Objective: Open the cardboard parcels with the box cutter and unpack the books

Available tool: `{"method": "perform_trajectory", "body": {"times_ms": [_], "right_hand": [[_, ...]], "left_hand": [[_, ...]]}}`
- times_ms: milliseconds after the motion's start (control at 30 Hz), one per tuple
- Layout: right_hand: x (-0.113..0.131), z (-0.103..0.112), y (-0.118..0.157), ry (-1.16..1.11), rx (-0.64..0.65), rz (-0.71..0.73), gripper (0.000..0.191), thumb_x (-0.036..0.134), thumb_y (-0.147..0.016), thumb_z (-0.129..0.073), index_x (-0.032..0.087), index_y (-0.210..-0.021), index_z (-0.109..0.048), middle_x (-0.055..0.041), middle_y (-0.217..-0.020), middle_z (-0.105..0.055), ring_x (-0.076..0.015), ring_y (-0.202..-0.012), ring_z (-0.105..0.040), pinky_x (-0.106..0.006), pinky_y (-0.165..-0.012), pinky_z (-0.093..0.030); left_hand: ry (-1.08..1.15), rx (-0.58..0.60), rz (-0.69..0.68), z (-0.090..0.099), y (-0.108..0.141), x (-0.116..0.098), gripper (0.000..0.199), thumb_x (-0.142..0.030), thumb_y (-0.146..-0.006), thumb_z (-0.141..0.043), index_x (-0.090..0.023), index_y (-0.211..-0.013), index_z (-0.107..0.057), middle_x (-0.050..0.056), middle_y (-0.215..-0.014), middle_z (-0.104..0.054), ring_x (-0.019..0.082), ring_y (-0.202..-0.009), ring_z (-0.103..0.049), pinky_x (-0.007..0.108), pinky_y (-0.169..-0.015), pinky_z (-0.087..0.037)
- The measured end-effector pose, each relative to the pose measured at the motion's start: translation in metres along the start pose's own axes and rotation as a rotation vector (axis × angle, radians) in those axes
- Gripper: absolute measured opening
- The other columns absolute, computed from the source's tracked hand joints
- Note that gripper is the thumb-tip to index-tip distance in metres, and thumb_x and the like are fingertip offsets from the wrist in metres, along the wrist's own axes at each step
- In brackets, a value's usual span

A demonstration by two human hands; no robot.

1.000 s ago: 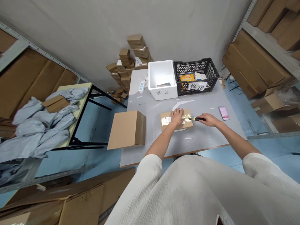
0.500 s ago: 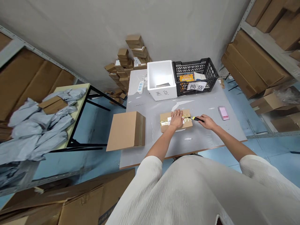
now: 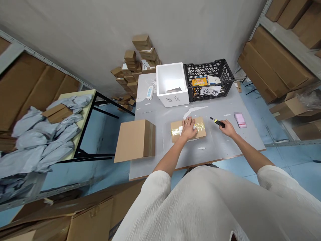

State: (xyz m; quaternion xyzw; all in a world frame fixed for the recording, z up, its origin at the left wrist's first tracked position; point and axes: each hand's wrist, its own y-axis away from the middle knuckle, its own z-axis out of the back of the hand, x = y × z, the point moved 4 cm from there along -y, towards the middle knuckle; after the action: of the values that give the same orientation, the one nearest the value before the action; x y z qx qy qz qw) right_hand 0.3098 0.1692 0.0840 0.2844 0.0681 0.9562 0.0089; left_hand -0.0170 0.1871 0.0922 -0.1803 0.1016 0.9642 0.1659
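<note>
left hand (image 3: 189, 129) lies flat with fingers spread, gripping nothing, its palm on a small brown cardboard box banded with shiny yellowish tape (image 3: 200, 134). right hand (image 3: 227, 128), off to that hand's right, is closed around a slim black-and-yellow utility knife (image 3: 218, 122), its blade pointing up and left, clear of the box. from my remote seat, i cannot make out how deep any cut in the tape goes.

beneath both hands is a grey tabletop (image 3: 215, 147). left of the left hand sits a larger plain brown cardboard carton (image 3: 132, 139); beyond it, away from the body, stand a white foam bin (image 3: 173, 99) and a black plastic lattice crate (image 3: 229, 83). just right of the right hand lies a blurred pink rectangular item (image 3: 240, 120).

to cut well, i would keep the left palm firm but its fingers off the blade's line, and draw the tip shallowly along the tape, sparing whatever is inside.
</note>
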Motion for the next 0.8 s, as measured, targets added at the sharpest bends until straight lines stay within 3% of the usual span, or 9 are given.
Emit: {"method": "perform_trajectory", "body": {"times_ms": [133, 267, 400, 567, 800], "right_hand": [[-0.013, -0.02, -0.002, 0.007, 0.009, -0.097, 0.048, 0.035, -0.095, -0.06, 0.023, -0.14, -0.071, -0.0144, -0.136, -0.067, -0.0317, -0.116, -0.067, -0.042, -0.099, -0.056], [-0.038, -0.041, -0.006, 0.11, 0.073, -0.229, 0.046, 0.04, -0.098, -0.061, 0.019, -0.138, -0.071, -0.0187, -0.136, -0.067, -0.0343, -0.12, -0.067, -0.043, -0.101, -0.054], [-0.065, -0.063, -0.011, 0.149, 0.13, -0.363, 0.048, 0.043, -0.097, -0.065, 0.016, -0.137, -0.068, -0.024, -0.139, -0.066, -0.0392, -0.127, -0.065, -0.046, -0.101, -0.053], [-0.088, -0.092, -0.013, 0.126, 0.142, -0.445, 0.048, 0.042, -0.094, -0.068, 0.017, -0.135, -0.064, -0.0233, -0.137, -0.064, -0.0383, -0.124, -0.066, -0.046, -0.097, -0.055], [-0.095, -0.108, -0.007, 0.128, 0.106, -0.464, 0.052, 0.046, -0.094, -0.07, 0.02, -0.138, -0.06, -0.0231, -0.141, -0.06, -0.0403, -0.13, -0.06, -0.051, -0.106, -0.053]], "left_hand": [[0.0, -0.085, 0.001, 0.005, 0.018, -0.005, 0.055, -0.032, -0.105, -0.048, -0.025, -0.159, -0.055, 0.015, -0.176, -0.042, 0.033, -0.168, -0.029, 0.056, -0.137, -0.02], [0.011, -0.066, 0.052, 0.002, 0.036, -0.01, 0.053, -0.033, -0.107, -0.046, -0.025, -0.159, -0.055, 0.017, -0.165, -0.052, 0.034, -0.156, -0.044, 0.054, -0.131, -0.03], [0.0, -0.016, 0.042, -0.001, 0.045, -0.012, 0.058, -0.033, -0.11, -0.041, -0.025, -0.168, -0.047, 0.016, -0.168, -0.051, 0.033, -0.158, -0.042, 0.052, -0.132, -0.028], [-0.03, 0.01, 0.054, -0.002, 0.048, -0.009, 0.06, -0.034, -0.112, -0.038, -0.026, -0.171, -0.043, 0.015, -0.172, -0.048, 0.032, -0.161, -0.039, 0.052, -0.134, -0.026], [-0.041, 0.013, 0.051, -0.004, 0.049, -0.006, 0.062, -0.033, -0.112, -0.04, -0.028, -0.173, -0.041, 0.014, -0.174, -0.048, 0.032, -0.163, -0.038, 0.054, -0.136, -0.025]]}}
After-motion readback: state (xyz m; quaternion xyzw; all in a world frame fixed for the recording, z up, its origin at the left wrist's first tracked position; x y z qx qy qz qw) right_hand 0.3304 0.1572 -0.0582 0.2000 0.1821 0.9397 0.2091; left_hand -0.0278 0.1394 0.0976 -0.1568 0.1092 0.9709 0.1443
